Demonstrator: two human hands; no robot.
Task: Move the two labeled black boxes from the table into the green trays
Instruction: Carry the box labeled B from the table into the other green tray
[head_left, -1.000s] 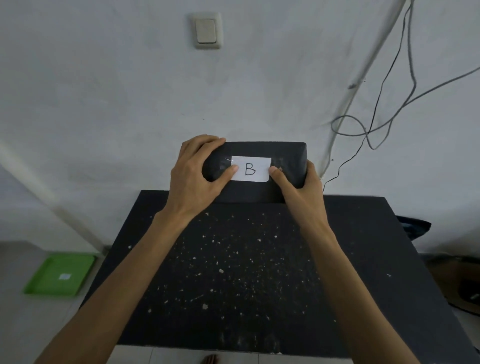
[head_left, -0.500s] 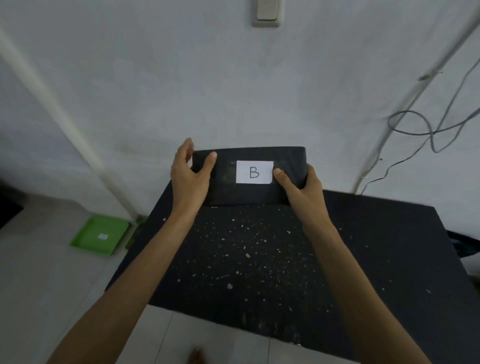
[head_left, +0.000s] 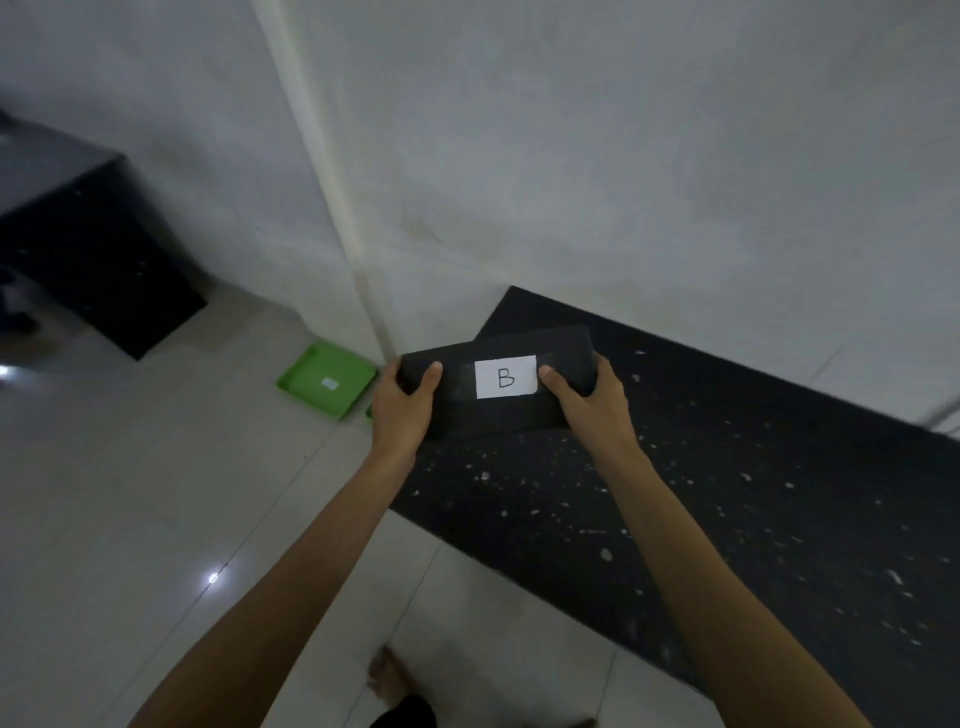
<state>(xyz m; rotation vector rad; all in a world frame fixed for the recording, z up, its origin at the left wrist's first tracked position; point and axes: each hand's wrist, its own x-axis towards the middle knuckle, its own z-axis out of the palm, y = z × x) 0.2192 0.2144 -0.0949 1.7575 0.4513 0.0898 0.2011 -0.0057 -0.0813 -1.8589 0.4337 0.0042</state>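
A person's left hand (head_left: 402, 410) and right hand (head_left: 592, 408) gripped opposite ends of a black box (head_left: 498, 387), fingers (head_left: 432, 370) wrapped tight around it, thumbs pressed on the near face either side of a white label (head_left: 506, 377) marked "B". The box was held in the air, tilted slightly, over the left corner of the speckled black counter (head_left: 727, 493), part of it jutting past the counter's edge above the tiled floor (head_left: 156, 519). A green tray (head_left: 327, 382) carrying a small white tag lay on the floor beside the wall (head_left: 571, 156), just left of the box. A bare foot (head_left: 387, 678) showed below.
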